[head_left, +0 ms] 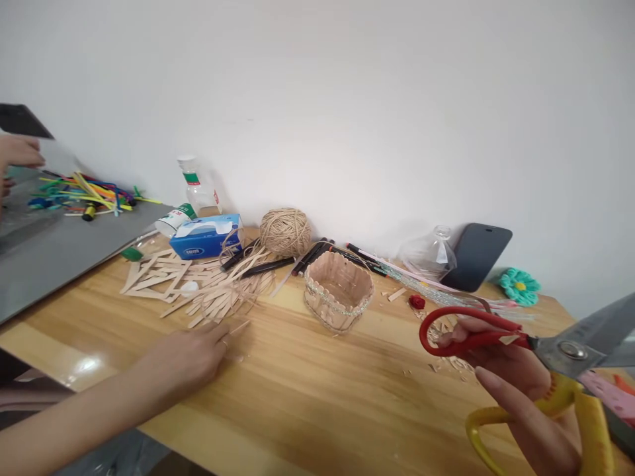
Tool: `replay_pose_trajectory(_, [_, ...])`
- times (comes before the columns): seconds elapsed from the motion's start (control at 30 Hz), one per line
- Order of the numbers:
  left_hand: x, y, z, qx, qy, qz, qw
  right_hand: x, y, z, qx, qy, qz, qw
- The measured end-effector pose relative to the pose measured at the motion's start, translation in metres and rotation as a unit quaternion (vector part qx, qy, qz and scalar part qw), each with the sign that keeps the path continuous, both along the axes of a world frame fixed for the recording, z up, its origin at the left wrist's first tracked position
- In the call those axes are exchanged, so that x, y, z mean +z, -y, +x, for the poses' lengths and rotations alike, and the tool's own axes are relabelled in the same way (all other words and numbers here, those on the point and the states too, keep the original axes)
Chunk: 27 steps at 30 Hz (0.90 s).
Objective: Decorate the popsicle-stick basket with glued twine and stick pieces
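Observation:
My left hand (191, 357) is low over the table at the left, closed on a thin wooden craft stick (240, 326) whose tip pokes out past the fingers. In my right hand (520, 390), at the lower right, is a pair of scissors (570, 350) with one red and one yellow handle. Fingers pass through the red loop, and the blades point right, out of the frame. Between the hands stands a small basket (317, 309) of craft sticks with a beaded band around it. Left of it lies a loose pile of craft sticks (213, 297).
Behind are a twine ball (286, 231), a blue tissue pack (206, 238), a glass bottle (196, 188), markers (317, 254), a phone (475, 258) and a turquoise flower (520, 286). A red rose (417, 302) lies near wood scraps. Another person's hand (20, 151) is at far left.

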State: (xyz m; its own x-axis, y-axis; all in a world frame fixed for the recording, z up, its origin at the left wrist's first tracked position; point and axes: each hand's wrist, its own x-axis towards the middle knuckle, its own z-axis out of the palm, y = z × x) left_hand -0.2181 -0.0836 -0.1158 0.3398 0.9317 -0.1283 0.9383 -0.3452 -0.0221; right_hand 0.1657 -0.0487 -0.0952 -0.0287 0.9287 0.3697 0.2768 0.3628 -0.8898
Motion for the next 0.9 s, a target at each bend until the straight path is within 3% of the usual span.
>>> replay_pose_trajectory(0.17, [0.013,-0.015,0.024,-0.005,-0.090,-0.017,0.996,-0.014,-0.008,-0.001,0.004,-0.007,-0.010,1.000])
replay_pose_trajectory(0.4, [0.031,-0.048,0.041,0.043,-0.076,0.072,0.994,-0.025,-0.009,0.002,-0.001,0.013,-0.009,1.000])
replay_pose_trajectory(0.5, [0.046,-0.056,0.051,0.049,-0.004,0.136,0.989,-0.026,-0.011,0.002,-0.001,0.001,-0.023,1.000])
replay_pose_trajectory(0.53, [0.050,-0.059,0.057,0.039,0.095,0.171,0.980,-0.024,-0.012,0.000,0.000,-0.011,-0.029,1.000])
replay_pose_trajectory(0.6, [0.056,-0.066,0.074,-0.021,0.332,0.144,0.932,-0.017,-0.015,-0.007,0.008,-0.042,-0.047,0.998])
replay_pose_trajectory(0.7, [0.059,-0.076,0.105,-0.010,0.607,-0.025,0.794,-0.003,-0.019,-0.026,0.015,-0.097,-0.081,0.992])
replay_pose_trajectory(0.77, [0.060,-0.083,0.125,0.010,0.689,-0.138,0.712,0.005,-0.022,-0.040,0.021,-0.141,-0.100,0.985])
replay_pose_trajectory(0.8, [0.060,-0.086,0.134,0.019,0.703,-0.178,0.688,0.008,-0.024,-0.046,0.027,-0.161,-0.116,0.980])
replay_pose_trajectory(0.9, [0.059,-0.096,0.150,0.030,0.716,-0.212,0.664,0.011,-0.031,-0.057,0.023,-0.184,-0.155,0.970])
